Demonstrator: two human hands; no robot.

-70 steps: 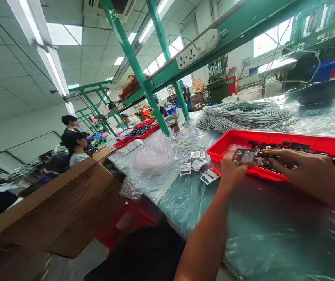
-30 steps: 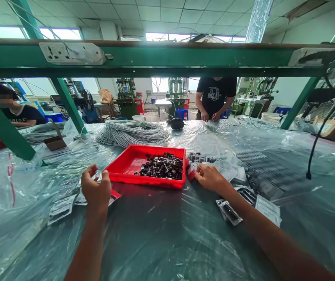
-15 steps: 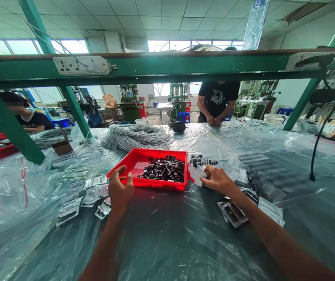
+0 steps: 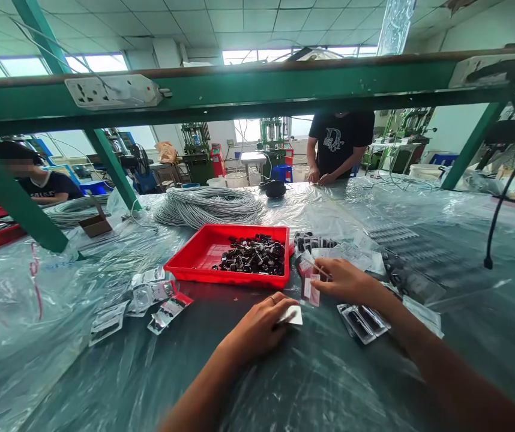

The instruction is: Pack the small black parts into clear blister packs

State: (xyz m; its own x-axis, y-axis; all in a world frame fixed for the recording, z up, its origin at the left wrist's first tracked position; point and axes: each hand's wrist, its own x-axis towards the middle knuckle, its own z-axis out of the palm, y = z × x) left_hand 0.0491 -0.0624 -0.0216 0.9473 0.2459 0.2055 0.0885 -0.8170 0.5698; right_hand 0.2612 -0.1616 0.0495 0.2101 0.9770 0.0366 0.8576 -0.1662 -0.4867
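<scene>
My left hand is closed on a small white card, low over the table in front of the tray. Just right of the tray, my right hand pinches a small red-and-white packet; its fingers partly cover it. The red tray holds a heap of small black parts, mostly in its right half. Behind my right hand lies a pile of clear packs. More clear plastic packs rest by my right forearm, and others lie left of the tray.
A coil of grey cable lies behind the tray. A green beam with a power strip crosses above the table. A black cable hangs at right. One person stands across the table; another sits at far left.
My left hand has left the tray's left side and moved right, and now holds a white card. A red-edged packet now shows at the left pile. My right hand has shifted slightly right.
</scene>
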